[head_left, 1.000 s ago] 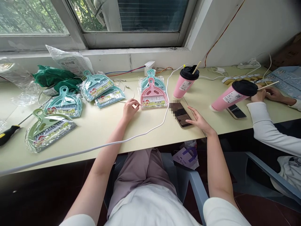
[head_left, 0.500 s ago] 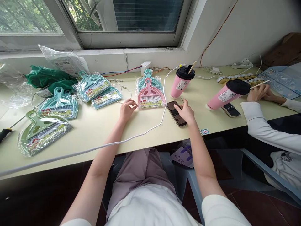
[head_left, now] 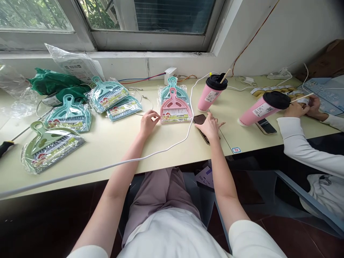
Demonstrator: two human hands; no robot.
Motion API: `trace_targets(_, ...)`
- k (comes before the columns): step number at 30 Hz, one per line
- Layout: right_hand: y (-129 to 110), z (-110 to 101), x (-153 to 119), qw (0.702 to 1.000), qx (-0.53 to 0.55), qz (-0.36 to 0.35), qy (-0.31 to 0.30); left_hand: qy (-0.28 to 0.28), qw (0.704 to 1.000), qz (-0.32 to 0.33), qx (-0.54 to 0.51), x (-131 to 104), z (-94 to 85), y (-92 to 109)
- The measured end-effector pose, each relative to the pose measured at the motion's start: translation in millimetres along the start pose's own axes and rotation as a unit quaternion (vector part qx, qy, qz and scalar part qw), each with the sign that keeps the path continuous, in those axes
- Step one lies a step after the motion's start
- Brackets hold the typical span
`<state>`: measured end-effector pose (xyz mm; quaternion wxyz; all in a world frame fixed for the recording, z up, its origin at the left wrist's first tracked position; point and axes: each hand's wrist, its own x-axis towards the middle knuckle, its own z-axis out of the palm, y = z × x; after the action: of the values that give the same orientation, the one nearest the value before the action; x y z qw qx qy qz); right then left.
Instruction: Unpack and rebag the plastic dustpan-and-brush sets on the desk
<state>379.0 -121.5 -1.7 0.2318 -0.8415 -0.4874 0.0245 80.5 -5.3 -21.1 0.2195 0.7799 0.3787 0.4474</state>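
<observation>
likely a workroom: long table (head_left: pixel 115 139), packaged dustpan sets (head_left: pixel 176 111)

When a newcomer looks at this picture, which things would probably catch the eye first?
Probably the pink cups with black lids, on the right half of the table. Next, the pink dustpan set near the middle, beside the left hand, and the white cable crossing the view from lower left.

The front dustpan-and-brush set (head_left: pixel 176 107) is pink, with white bristles (head_left: pixel 176 111) and a label (head_left: pixel 176 117) printed in red, yellow and green; the rear dustpan (head_left: pixel 165 92) is turquoise, the leftmost dustpan (head_left: pixel 30 147) olive green. Both takeaway cups (head_left: pixel 205 102) are pink under black lids (head_left: pixel 215 82). The smartphone screen (head_left: pixel 199 119) is black, the tabletop (head_left: pixel 161 139) pale yellow, the cable (head_left: pixel 150 156) white, the trousers (head_left: pixel 158 186) mauve.
</observation>
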Motion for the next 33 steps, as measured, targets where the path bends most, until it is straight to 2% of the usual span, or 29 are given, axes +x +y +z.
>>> trace_targets(4,2,5,2,0.999,0.01,0.018,0.027,-0.001,1.0,0.001,0.0,-1,-1.7,1)
trace_targets(8,6,4,0,0.999,0.011,-0.005,0.039,-0.001,1.0,0.0,0.0,0,-2.2,1)
trace_targets(15,20,-24,-14,0.991,0.039,-0.108,0.062,-0.001,1.0,0.001,-0.001,1,-2.1,3)
trace_targets(20,41,-38,-18,0.984,0.083,-0.158,0.026,-0.008,1.0,0.006,0.029,-1,-3.2,2)
trace_targets(22,47,-40,-19,0.983,0.08,-0.166,0.02,-0.012,0.998,0.028,0.063,-3,-0.4,2)
trace_targets(25,50,-39,-23,0.98,0.08,-0.179,0.016,-0.069,0.987,0.109,0.093,-6,9.6,8)
trace_targets(28,49,-37,-27,0.977,0.072,-0.198,0.028,-0.184,0.959,0.173,0.128,-7,21.6,21)
trace_targets(31,48,-36,-28,0.973,0.062,-0.217,0.047,-0.266,0.928,0.17,0.2,-6,27.9,35)
trace_targets(33,48,-36,-28,0.972,0.05,-0.223,0.051,-0.278,0.918,0.162,0.231,-6,28.7,39)
